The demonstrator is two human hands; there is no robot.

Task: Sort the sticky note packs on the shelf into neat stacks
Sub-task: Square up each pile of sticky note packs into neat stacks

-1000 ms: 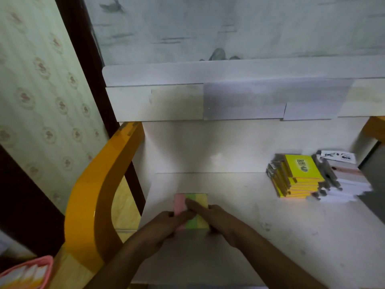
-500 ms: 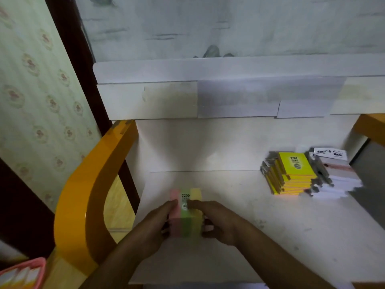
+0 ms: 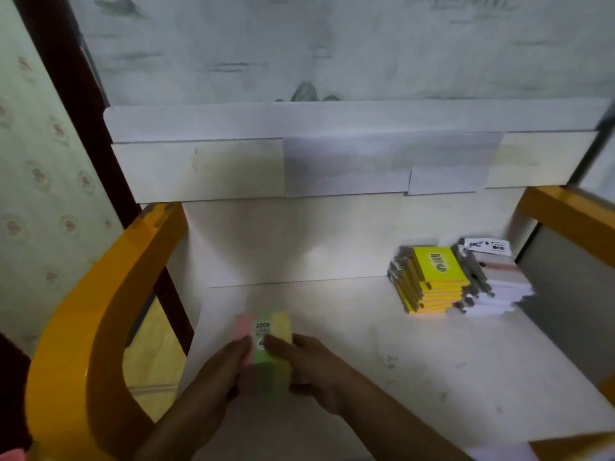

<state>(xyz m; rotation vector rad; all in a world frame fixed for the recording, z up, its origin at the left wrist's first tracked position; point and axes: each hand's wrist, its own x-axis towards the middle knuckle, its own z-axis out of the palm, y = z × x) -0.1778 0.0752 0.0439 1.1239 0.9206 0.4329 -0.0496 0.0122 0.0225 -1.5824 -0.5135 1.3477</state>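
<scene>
White shelf [image 3: 382, 344]: flat, scuffed surface, framed by an orange curved side rail [image 3: 100, 311] at nine o'clock and a second orange rail [image 3: 572, 214] at two o'clock. White paper-covered ledge [image 3: 332, 161] runs across twelve o'clock.

Yellow sticky note stack [image 3: 432, 281]: at two o'clock on the shelf, against the back wall, packs slightly fanned. Top label reads "2207"; smaller print below it is too blurred to read.

White pack stack [image 3: 496, 284]: just beside the yellow stack, touching its right side. Top card carries black printing, not legible.

Tri-colour sticky note stack [image 3: 263, 354]: at six o'clock, near the front edge, in pink, green and yellow bands. Label on the green band reads "2209"; lines beneath are unreadable.

Left hand [image 3: 223, 371]: fingers curled round the pink side of the tri-colour stack, thumb on top.

Right hand [image 3: 309, 364]: fingers curled round the yellow side of that stack, thumb on top near the label.
</scene>
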